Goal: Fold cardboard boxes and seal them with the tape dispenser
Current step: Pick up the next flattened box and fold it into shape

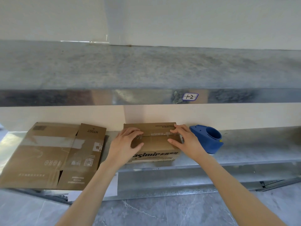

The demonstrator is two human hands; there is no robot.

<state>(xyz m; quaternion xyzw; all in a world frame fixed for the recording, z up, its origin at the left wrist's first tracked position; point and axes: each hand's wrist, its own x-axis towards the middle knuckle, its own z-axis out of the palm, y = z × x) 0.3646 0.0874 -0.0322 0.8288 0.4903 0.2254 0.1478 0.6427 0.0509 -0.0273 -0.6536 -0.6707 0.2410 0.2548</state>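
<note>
So the small cardboard box [156, 143] sits on the metal shelf [252, 149], roughly in the middle and pushed back close to the wall. Its top flaps are folded down and meet in a seam running left to right across the top. There's printed lettering on the near side face.

Both hands are flat on top of it. The left hand [125, 144] lies over the left end, fingers stretched across the flaps and thumb splayed toward the near side. The right hand [189, 141] does the same on the right end, fingers on the far flap and thumb on the near one. Neither is pinching or gripping anything, they're just spread and pressing down.

Just right of the box, almost touching the right hand, is the blue tape dispenser [208, 139], sitting on the shelf with nobody holding it.

On the left, well apart from the box, a bigger flattened cardboard [48, 154] lies flat and overhangs the near edge of the shelf. It has a strip of old tape across it and "HT007" printed upside down.

Above is another metal shelf [146, 69] with a little handwritten label [190, 96] on its front edge. The floor is grey tile [162, 212].
</note>
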